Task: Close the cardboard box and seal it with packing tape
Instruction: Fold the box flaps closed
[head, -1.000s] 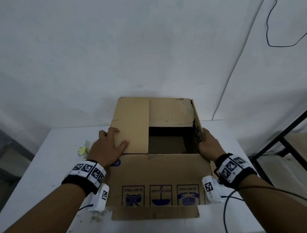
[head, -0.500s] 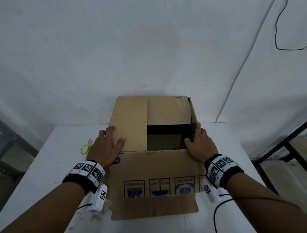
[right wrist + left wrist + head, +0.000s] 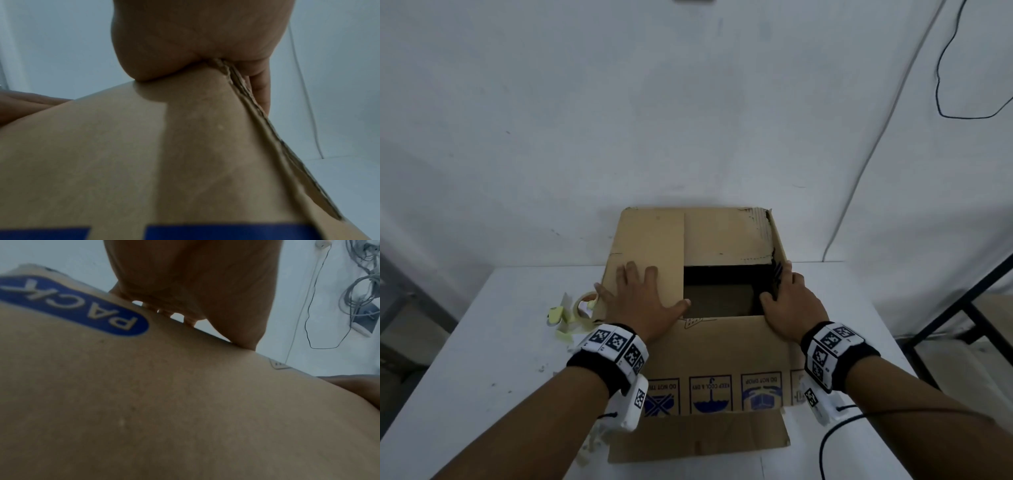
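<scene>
A brown cardboard box (image 3: 722, 356) stands on the white table (image 3: 482, 359), its top partly open, with a dark gap (image 3: 722, 291) in the middle. My left hand (image 3: 643, 301) lies flat with spread fingers on the folded-down left flap (image 3: 654, 240). The left wrist view shows that hand (image 3: 195, 280) above the box wall (image 3: 164, 402). My right hand (image 3: 787, 308) grips the upright right flap (image 3: 777, 246), thumb inside the gap and fingers outside. In the right wrist view the flap's edge (image 3: 257, 113) runs between thumb and fingers (image 3: 261, 91). A tape roll (image 3: 585, 303) lies left of the box, partly behind my left hand.
Yellowish tape scraps (image 3: 561, 318) lie by the roll. The box's near flap (image 3: 698, 438) hangs down onto the table front. A black metal frame (image 3: 962, 308) stands to the right. The wall is close behind the box. A black cable (image 3: 825, 445) trails from my right wrist.
My left hand has slid further onto the left flap and spread flat. My right hand has moved in along the right flap, its thumb now in the opening.
</scene>
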